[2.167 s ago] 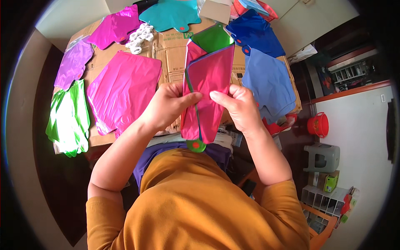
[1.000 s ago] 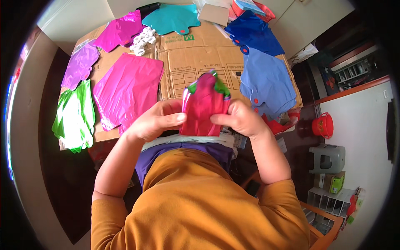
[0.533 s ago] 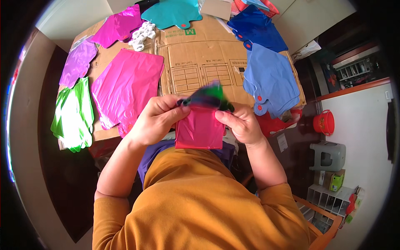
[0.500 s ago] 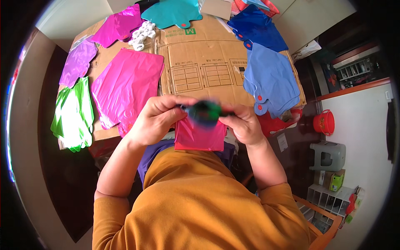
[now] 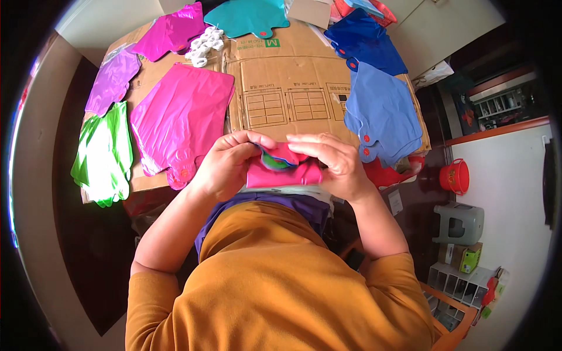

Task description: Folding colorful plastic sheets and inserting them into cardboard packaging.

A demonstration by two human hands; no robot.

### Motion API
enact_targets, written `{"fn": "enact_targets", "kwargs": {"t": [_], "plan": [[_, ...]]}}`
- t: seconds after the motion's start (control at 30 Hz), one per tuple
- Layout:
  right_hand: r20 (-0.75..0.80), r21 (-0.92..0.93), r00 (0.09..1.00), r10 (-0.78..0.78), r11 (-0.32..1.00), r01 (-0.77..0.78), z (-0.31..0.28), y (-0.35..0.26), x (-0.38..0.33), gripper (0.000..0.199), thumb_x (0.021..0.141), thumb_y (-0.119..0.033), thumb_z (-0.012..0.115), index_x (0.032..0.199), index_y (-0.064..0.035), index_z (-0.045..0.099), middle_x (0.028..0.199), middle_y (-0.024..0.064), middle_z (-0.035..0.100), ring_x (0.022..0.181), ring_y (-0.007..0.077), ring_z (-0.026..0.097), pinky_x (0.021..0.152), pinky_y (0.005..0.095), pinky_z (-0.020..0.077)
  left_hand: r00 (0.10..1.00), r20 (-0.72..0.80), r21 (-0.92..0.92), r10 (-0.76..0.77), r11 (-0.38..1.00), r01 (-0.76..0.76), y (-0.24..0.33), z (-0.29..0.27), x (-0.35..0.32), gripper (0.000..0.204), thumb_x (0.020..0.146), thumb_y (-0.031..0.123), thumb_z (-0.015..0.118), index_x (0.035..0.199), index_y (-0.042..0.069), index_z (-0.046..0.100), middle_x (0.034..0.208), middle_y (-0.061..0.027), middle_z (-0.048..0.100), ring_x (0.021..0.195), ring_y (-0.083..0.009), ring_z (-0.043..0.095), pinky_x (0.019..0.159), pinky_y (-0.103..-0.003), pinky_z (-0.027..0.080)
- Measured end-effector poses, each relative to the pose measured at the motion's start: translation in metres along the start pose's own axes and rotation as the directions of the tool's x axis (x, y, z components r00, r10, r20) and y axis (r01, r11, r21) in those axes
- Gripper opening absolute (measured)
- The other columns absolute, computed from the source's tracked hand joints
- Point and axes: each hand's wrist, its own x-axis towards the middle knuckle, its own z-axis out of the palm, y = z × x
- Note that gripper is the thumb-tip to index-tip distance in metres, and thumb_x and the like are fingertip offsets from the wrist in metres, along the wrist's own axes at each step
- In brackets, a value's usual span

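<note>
Close in front of my body I hold a folded piece of shiny pink material point(image 5: 287, 178). At its top a red flap with a dark blue edge stands away from a green part point(image 5: 275, 161); blur hides the details. My left hand point(image 5: 225, 167) pinches the left end between thumb and fingers. My right hand point(image 5: 339, 167) is closed over the right end, its fingers across the red flap. A larger shiny pink sheet point(image 5: 181, 114) with a rounded tab lies flat on the cardboard point(image 5: 281, 70), just beyond my left hand.
Green point(image 5: 105, 152), lilac point(image 5: 112, 79), magenta point(image 5: 170, 32), teal point(image 5: 249, 16), dark blue point(image 5: 369, 41) and light blue point(image 5: 383, 111) sheets lie around the cardboard. White loops point(image 5: 205, 44) sit between them. A red bucket point(image 5: 454, 176) and grey stool point(image 5: 459, 222) stand at right.
The blurred dark round part between my hands has turned into view as a red flap over green. My right fingers now reach over the top, and the pink piece hangs less far down.
</note>
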Motion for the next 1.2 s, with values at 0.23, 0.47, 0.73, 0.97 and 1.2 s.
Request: {"fn": "enact_targets", "kwargs": {"t": [0.23, 0.47, 0.73, 0.97, 1.2], "plan": [[0.218, 0.74, 0.724, 0.654, 0.373, -0.559, 0.029, 0.0, -0.014, 0.01, 0.087, -0.007, 0.07, 0.095, -0.0024, 0.07, 0.082, 0.0012, 0.07, 0.075, 0.0072, 0.064, 0.065, 0.0229, 0.0506, 0.991, -0.129, 0.311, 0.045, 0.95, -0.003, -0.006, 0.004, -0.012, 0.036, 0.096, 0.023, 0.061, 0.121, -0.003, 0.058, 0.108, -0.0125, 0.068, 0.096, -0.0173, 0.066, 0.082, -0.031, 0.056], [0.477, 0.789, 0.676, 0.562, 0.066, -0.611, 0.011, 0.008, -0.008, 0.026, 0.084, -0.014, 0.074, 0.105, -0.0013, 0.065, 0.091, 0.0079, 0.07, 0.072, 0.0141, 0.067, 0.06, 0.025, 0.0515, 0.964, -0.214, 0.405, 0.16, 0.912, -0.062, -0.005, 0.012, -0.008, 0.024, 0.097, 0.017, 0.059, 0.102, -0.006, 0.065, 0.086, -0.009, 0.07, 0.077, -0.0155, 0.069, 0.072, -0.028, 0.059], [0.309, 0.728, 0.775, 0.551, 0.388, -0.566, -0.012, 0.015, 0.014, 0.015, 0.088, -0.008, 0.069, 0.102, -0.002, 0.07, 0.086, 0.0007, 0.069, 0.072, 0.0056, 0.06, 0.064, 0.0225, 0.0502, 0.976, -0.217, 0.031, -0.003, 0.999, 0.01, 0.016, 0.022, 0.015, 0.021, 0.098, 0.012, 0.056, 0.105, -0.005, 0.065, 0.092, -0.0123, 0.07, 0.081, -0.0211, 0.07, 0.075, -0.035, 0.06], [0.027, 0.639, 0.695, 0.719, 0.522, -0.565, -0.044, 0.072, 0.022, 0.01, 0.084, -0.008, 0.072, 0.092, -0.0018, 0.073, 0.082, 0.0007, 0.07, 0.069, 0.006, 0.06, 0.064, 0.0218, 0.0483, 0.996, 0.074, 0.682, 0.047, 0.726, -0.085, 0.066, 0.006, 0.117, 0.028, 0.094, 0.019, 0.062, 0.112, -0.002, 0.065, 0.092, -0.0095, 0.071, 0.083, -0.0152, 0.068, 0.076, -0.028, 0.056], [0.017, 0.778, 0.482, 0.876, 0.291, -0.557, -0.09, 0.159, 0.045, 0.014, 0.08, -0.021, 0.077, 0.083, -0.0099, 0.069, 0.071, -0.0036, 0.063, 0.054, 0.0038, 0.049, 0.048, 0.02, 0.0343, 0.734, 0.504, 0.857, 0.455, -0.369, -0.36, 0.126, -0.045, 0.309, 0.032, 0.083, 0.018, 0.071, 0.113, 0.009, 0.065, 0.112, -0.0114, 0.063, 0.102, -0.0301, 0.059, 0.09, -0.039, 0.049]]}}
